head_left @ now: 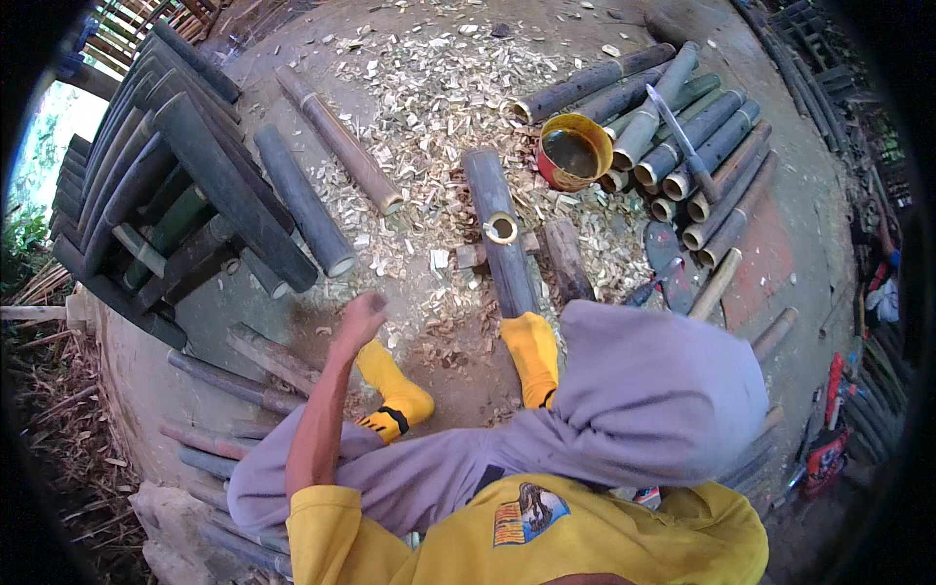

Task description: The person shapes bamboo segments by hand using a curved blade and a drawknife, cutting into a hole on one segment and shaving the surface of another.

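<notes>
My left hand (pixel 363 318) hangs over the ground left of my feet, its fingers curled in, with nothing visible in them. My right hand is out of view; my raised right knee covers much of that side. Between my legs and the wood chips lies a dark bamboo tube (pixel 512 272), its near end under my yellow-socked right foot (pixel 531 353). A pale-rimmed round hole (pixel 501 229) opens in its upper side. The tube rests across a wooden block (pixel 472 256). A long-bladed knife (pixel 675 129) lies on the bamboo pile at the right.
A red and yellow bucket (pixel 575 153) of dark liquid stands beside stacked bamboo tubes (pixel 682 161). More tubes lean in a rack (pixel 234 185) at the left, with loose ones (pixel 336 141) on the ground. Chips (pixel 429 107) cover the floor ahead. A sandal (pixel 663 244) lies right.
</notes>
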Demonstrator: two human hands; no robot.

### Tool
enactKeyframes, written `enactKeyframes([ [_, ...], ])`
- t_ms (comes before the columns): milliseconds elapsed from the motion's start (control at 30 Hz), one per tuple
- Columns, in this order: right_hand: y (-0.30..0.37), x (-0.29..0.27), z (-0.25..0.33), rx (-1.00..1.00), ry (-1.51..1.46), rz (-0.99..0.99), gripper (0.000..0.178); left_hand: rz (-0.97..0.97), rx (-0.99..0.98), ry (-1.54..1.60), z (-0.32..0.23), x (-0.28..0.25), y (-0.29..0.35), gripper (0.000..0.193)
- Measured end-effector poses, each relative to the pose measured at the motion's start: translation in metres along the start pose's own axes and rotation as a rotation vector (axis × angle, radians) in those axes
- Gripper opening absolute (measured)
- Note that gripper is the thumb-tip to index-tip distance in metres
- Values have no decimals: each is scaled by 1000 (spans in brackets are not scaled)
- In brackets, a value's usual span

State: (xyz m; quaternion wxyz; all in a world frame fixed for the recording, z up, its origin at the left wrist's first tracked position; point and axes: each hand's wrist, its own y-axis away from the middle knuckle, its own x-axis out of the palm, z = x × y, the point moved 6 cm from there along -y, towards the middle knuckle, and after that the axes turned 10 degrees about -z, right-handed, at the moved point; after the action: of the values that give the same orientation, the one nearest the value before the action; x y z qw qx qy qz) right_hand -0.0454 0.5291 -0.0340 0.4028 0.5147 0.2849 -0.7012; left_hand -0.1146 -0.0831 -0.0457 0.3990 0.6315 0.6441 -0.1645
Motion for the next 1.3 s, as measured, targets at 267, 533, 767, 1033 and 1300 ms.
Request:
enactKeyframes([
  [267, -15, -14, 140, -360, -122, 188, 52, 179, 329, 33, -168, 19, -19, 26],
  [533, -73, -135, 288, -314, -839, 246, 45, 128, 426, -372, -225, -83, -52, 25],
  [767, -61, -304, 409, -502, -1242, 337, 42, -101, 631, -459, -267, -197, -39, 24],
  [1033, 34, -320, 497, -1276, -123, -173, 57, 65, 397, -487, -189, -184, -45, 23],
  [1300, 15, -231, 483, -1199, 184, 388, 59, 69, 294, -369, -187, -187, -48, 26],
])
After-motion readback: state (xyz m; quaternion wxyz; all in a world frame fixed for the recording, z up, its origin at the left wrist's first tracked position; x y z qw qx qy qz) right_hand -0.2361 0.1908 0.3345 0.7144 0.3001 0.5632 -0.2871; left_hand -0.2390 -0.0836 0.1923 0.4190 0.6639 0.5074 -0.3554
